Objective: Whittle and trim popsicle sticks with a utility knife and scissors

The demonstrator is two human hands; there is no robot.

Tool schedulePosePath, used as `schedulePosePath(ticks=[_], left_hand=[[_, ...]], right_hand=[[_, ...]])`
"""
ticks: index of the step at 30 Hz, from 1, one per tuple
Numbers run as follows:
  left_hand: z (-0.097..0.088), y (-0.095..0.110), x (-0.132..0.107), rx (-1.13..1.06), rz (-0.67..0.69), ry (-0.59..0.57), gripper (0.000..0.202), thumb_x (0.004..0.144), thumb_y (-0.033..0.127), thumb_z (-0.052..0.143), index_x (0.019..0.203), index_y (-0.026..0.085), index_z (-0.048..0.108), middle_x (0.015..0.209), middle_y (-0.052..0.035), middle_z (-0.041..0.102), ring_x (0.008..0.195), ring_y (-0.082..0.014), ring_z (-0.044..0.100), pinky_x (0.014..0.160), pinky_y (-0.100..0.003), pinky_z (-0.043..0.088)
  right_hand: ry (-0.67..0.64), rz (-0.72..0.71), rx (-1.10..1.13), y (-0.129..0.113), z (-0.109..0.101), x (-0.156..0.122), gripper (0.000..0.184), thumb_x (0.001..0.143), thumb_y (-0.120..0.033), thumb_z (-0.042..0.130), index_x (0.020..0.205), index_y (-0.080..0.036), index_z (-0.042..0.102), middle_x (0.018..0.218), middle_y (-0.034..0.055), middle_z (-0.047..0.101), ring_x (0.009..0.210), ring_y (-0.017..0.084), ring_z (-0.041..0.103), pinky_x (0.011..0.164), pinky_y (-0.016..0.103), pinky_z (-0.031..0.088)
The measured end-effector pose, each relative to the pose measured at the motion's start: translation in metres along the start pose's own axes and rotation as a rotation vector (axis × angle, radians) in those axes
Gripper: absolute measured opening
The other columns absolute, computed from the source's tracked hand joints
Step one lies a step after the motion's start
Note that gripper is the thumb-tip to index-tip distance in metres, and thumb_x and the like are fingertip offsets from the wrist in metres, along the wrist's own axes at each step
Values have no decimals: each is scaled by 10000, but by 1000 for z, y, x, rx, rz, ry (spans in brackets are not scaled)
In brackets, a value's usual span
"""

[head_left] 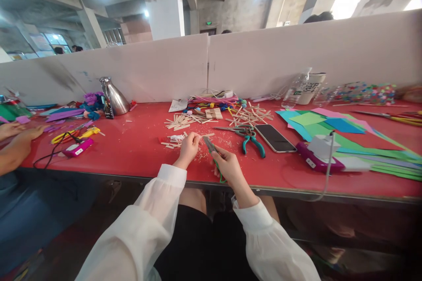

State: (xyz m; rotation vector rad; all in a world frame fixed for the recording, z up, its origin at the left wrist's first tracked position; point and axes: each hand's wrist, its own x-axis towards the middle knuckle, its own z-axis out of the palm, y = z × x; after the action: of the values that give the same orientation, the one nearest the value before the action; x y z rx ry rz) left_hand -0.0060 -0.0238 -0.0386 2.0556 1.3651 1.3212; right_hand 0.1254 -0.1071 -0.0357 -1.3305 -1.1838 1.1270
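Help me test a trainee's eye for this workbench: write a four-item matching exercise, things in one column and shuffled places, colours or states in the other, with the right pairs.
Things
1. right hand
2. phone
3. jug
4. paper sheets right of the phone

Places, colours or states
A. silvery, standing in front of the partition
B. several colours, overlapping one another
C. closed around a green-handled tool
D. lying on the red table, screen dark

Right pairs: 1-C, 2-D, 3-A, 4-B
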Motion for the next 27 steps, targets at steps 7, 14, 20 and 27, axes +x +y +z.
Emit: schedulePosePath(ticks=[7, 14, 20, 27], left_hand=[[0, -1, 0, -10, 8, 9, 178, 852, 213, 424, 697, 190, 508, 613, 6, 603, 598, -127, 562, 610, -225, 401], [1, -1, 0, -21, -10, 20, 208, 857, 232, 414, 678, 192, 511, 607, 1, 614, 582, -130, 569, 601, -231, 413], [2, -3, 1, -43, -20, 20, 227, 860, 268, 398, 678, 189, 509, 582, 1, 610, 573, -133, 581, 606, -238, 430], [1, -1, -1, -28, -17, 1, 197, 851, 248, 412, 691, 190, 511, 574, 14, 604, 554, -122, 573, 586, -224, 423]], right_hand=[[-16, 80, 117, -5, 2, -2, 243, 888, -330, 477, 1013, -136, 553, 748, -17, 586, 493, 52, 515, 421, 183, 435], [4, 75, 164, -7, -2, -5, 276, 888, -329, 469, 1070, -135, 543, 603, -60, 551, 356, 31, 439, 334, 160, 370], [71, -55, 128, 0, 7, -5, 505, 742, -334, 526, 1194, -109, 530, 505, -89, 506, 265, 60, 430, 264, 184, 332], [129, -125, 37, 3, 8, -3, 522, 715, -325, 525, 1190, -110, 560, 416, -91, 480, 271, 82, 426, 303, 196, 345]])
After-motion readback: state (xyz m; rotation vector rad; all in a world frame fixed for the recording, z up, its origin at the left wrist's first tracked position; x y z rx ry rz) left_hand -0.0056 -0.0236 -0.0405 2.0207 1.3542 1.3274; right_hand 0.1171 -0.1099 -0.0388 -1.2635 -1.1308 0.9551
